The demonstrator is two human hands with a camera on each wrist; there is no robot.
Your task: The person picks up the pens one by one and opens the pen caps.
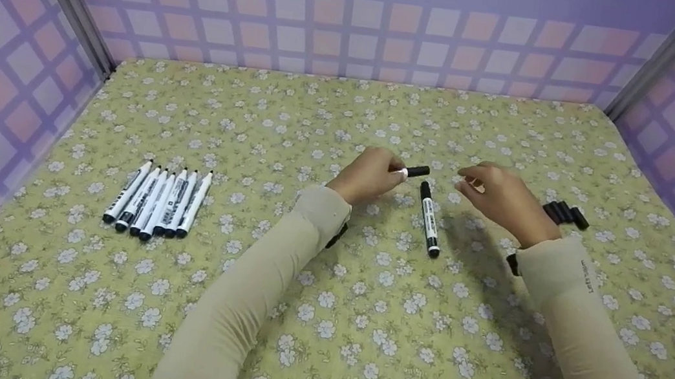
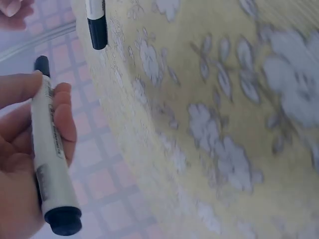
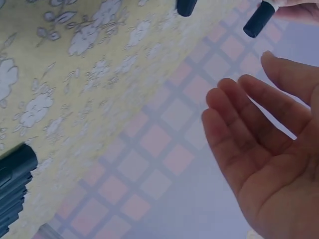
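My left hand (image 1: 371,171) holds a white marker (image 2: 49,139) between thumb and fingers, its black cap (image 1: 418,171) pointing right in the head view. The marker's black end plug faces the camera in the left wrist view. Across from that cap is my right hand (image 1: 499,198), with nothing in it and its fingers loosely extended in the right wrist view (image 3: 269,144). Between the hands, a second white marker (image 1: 429,218) with its black cap on lies on the flowered cloth.
Several uncapped white markers (image 1: 160,202) lie side by side at the left, tips toward the back. A row of loose black caps (image 1: 562,214) lies beyond my right wrist. Purple walls with pink and white squares (image 1: 328,35) bound the cloth-covered table (image 1: 315,356).
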